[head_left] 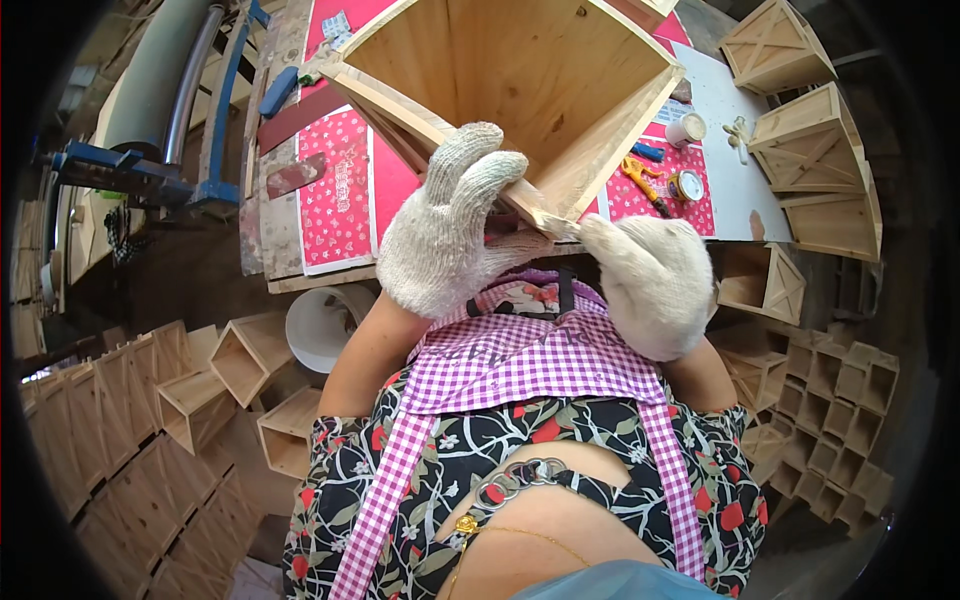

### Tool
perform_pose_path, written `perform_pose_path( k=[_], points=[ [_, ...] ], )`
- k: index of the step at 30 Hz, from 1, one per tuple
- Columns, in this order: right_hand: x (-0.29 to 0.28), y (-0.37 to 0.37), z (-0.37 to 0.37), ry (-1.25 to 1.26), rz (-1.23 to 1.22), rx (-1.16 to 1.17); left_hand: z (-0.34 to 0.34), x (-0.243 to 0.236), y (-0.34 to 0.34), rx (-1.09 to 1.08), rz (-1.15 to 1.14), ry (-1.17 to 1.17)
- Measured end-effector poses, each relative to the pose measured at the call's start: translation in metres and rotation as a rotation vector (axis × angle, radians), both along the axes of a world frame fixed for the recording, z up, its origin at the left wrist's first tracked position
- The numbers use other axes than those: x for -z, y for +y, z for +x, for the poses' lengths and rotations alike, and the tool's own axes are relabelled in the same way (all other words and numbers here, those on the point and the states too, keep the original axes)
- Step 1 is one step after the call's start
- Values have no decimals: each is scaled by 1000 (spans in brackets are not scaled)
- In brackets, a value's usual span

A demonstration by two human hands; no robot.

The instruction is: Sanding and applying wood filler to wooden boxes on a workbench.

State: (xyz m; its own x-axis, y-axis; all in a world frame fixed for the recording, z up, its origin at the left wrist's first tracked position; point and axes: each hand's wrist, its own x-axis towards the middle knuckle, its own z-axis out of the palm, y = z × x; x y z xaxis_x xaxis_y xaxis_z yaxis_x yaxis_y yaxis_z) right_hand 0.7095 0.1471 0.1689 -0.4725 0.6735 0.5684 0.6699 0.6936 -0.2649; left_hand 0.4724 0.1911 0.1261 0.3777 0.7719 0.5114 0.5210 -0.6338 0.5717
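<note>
An open, pale wooden box [520, 85] is tilted at the table's near edge, its open side facing me and one corner pointing at my body. My left hand [435, 235], in a white knitted glove, grips the box's near-left edge, two fingers lying over the wall. My right hand [655, 280], also gloved, is closed at the near corner with its fingertips pressed against the wood. Whether a small thing is pinched in those fingertips is hidden. Right of the box lie a tool with orange handles [638, 172] and an open round tin [687, 185].
The worktable has a red patterned cover [335, 200]. A white tub [686, 130] stands at right, a blue block [279, 92] at left. Beyond the left side is a blue-framed roller machine [150, 165]. Wooden boxes [835, 400] are stacked on the floor on both sides, near a white bucket [320, 330].
</note>
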Motion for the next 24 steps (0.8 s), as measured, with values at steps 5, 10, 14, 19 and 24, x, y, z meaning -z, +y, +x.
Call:
perform_pose_path(
  k=[5,10,14,19,24],
  points=[
    [1,-7,0,-245,-39,37,1,-1,0,-6,23,10],
    [-12,-7,13,-258,-67,3,0,3,-3,-16,-77,10],
    [-17,-12,14,-37,-202,22,0,-1,-1,0,-20,-19],
    [-9,-9,-3,550,-689,77,0,3,1,11,-22,-19],
    [-18,-4,-6,493,-992,208,4,3,0,0,-41,-19]
  ],
)
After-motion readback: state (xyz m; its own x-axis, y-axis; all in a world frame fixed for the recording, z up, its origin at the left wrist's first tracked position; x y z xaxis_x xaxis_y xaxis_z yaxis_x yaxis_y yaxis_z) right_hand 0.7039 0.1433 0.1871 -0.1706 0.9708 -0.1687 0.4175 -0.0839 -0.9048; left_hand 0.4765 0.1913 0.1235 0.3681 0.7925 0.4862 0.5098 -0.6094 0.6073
